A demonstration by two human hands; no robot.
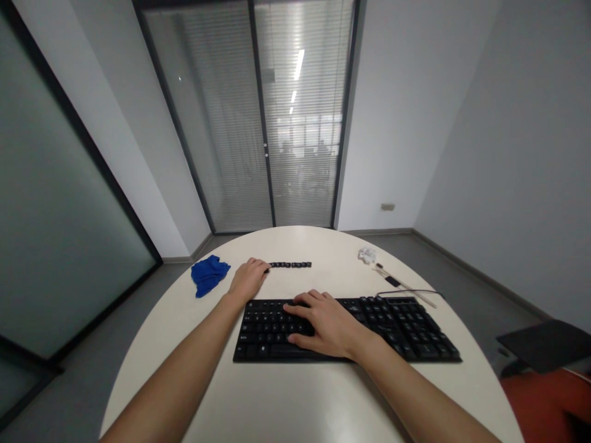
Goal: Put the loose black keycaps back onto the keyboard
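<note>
A black keyboard (281,352) lies across the near half of a round white table. My right hand (325,323) rests on its middle, palm down, with thumb and fingers spread over the keys and partly hiding them. Beyond the keyboard's upper left corner, my left hand (249,278) reaches to the left end of a row of small black keycaps (295,264). Its fingers are closed at a dark keycap (266,269), mostly hidden under the fingertips. The other keycaps stand side by side in a line running to the right.
A crumpled blue cloth (210,275) lies left of my left hand. At the table's far right are a crumpled clear or white piece (367,255) and a thin pale stick (422,298) near a black piece (392,281). A cable (410,290) curves behind the keyboard. A red seat (549,400) stands right.
</note>
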